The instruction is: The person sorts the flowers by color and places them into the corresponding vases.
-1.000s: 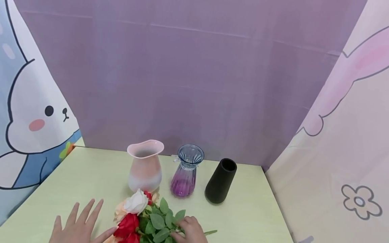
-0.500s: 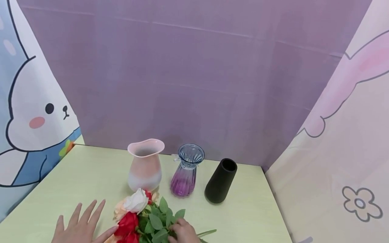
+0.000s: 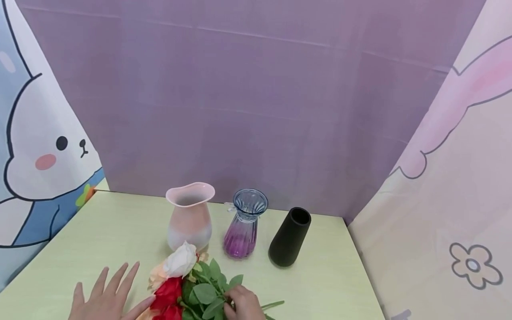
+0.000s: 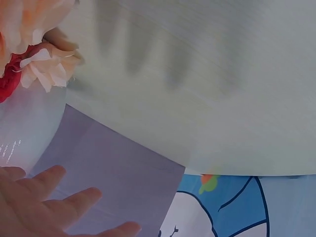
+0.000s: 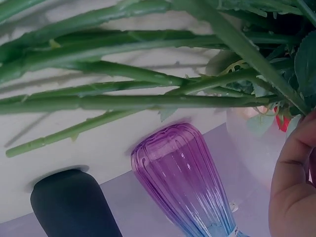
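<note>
1. The bunch of flowers (image 3: 188,284) lies at the near edge of the desk (image 3: 328,284), blooms pointing left, green stems (image 5: 123,101) running right.
2. The right hand (image 3: 243,304) has its grip curled in on the stems among the leaves, right at the near edge.
3. The left hand (image 3: 106,298) lies flat on the desk with fingers spread and straight, thumb touching the red bloom, holding nothing.
4. My read: a light bunch, but floppy, with soft petals that crush easily and thin, springy stems. The place to take it is on the bundled stems just below the leaves, never on the heads.
5. Behind the flowers, toward the far edge, stand three vases in a row: a pink vase (image 3: 190,218), a purple glass vase (image 3: 242,226) and a black vase (image 3: 290,238). All are upright and apart; the glass one looks fragile.
6. The desk is pale green and smooth. A purple backdrop (image 3: 256,98) stands behind it, with cartoon rabbit panels (image 3: 36,146) at the sides.
</note>
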Motion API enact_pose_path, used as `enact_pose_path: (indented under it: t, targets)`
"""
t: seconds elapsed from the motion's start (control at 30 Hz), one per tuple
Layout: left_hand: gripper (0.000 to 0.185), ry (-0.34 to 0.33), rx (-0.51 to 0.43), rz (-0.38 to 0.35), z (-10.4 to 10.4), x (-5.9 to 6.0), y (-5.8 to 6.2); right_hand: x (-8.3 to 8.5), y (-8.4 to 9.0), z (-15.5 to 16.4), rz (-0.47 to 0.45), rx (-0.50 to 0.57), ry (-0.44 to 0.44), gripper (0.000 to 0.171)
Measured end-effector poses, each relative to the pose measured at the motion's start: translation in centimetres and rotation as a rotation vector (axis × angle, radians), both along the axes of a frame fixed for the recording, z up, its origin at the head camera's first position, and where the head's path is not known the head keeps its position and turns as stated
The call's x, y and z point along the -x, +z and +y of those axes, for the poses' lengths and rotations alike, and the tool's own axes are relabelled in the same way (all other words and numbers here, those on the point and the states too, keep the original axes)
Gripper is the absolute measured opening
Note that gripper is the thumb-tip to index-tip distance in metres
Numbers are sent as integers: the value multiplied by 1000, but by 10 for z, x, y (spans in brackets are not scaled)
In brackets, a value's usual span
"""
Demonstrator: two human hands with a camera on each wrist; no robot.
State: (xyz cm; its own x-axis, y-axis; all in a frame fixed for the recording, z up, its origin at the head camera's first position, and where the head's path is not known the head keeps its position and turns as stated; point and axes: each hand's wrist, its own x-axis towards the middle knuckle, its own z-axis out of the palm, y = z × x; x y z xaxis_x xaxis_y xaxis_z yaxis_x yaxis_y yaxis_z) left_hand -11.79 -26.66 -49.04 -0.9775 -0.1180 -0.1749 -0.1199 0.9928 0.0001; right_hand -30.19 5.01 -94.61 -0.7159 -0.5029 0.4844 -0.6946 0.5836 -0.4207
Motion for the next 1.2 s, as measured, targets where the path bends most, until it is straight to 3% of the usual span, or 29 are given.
enact_pose_path:
  t: [0.23,0.4,0.47,0.53,0.7,0.77,0.8,0.87,1.0,1.07,1.13,1.17,1.2]
  targets:
    - [115,-13,3,-13,1,2,0,-7,25,5,-25,51,-43,21]
    - [115,-21,-5,-19,8,2,9,-14,56,11,-100,80,-52,20]
    - [112,-25,-6,-16,7,5,7,-16,69,13,-115,92,-58,19]
    - [110,-37,8,3,1,11,-7,-18,83,16,-132,108,-68,19]
    - [98,-51,67,159,-28,32,-78,-20,108,22,-190,135,-105,22]
    - [97,-56,71,180,-31,37,-86,-19,115,25,-212,145,-125,22]
    - [96,-60,68,191,-29,36,-83,-18,116,27,-218,153,-139,21]
    - [99,-67,47,162,-20,34,-62,-15,119,31,-221,155,-170,19]
    - [98,-73,2,152,10,19,-2,-11,126,39,-183,184,-214,20]
    - [96,-81,-6,158,20,13,17,-10,133,42,-153,218,-223,24]
    - [94,-92,-5,171,21,13,16,-11,141,46,-126,258,-230,27]
    - [94,-99,5,168,17,17,7,-12,147,47,-121,271,-234,29]
    - [95,-105,13,189,9,23,-9,-13,153,49,-122,283,-242,29]
